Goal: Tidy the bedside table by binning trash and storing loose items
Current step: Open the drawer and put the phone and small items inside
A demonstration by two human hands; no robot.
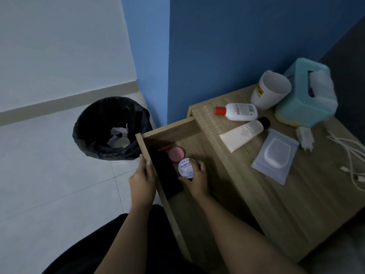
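Note:
The wooden bedside table (296,204) has its drawer (171,128) pulled out to the left. My right hand (195,179) is inside the drawer, closed around a white round jar (185,168) with a printed lid. A pink round jar (176,153) lies just beyond it, and a black flat item (167,175) lies along the drawer's front. My left hand (143,180) grips the drawer's front panel. On the tabletop lie a white bottle with a red cap (237,111), a cream tube with a black cap (244,133) and a clear zip pouch (275,155).
A bin lined with a black bag (98,123) stands on the tiled floor left of the drawer, with crumpled paper inside. At the table's back are a white cup (270,89) and a teal tissue box (306,95). A white charger (305,137) and cables (353,155) lie at right.

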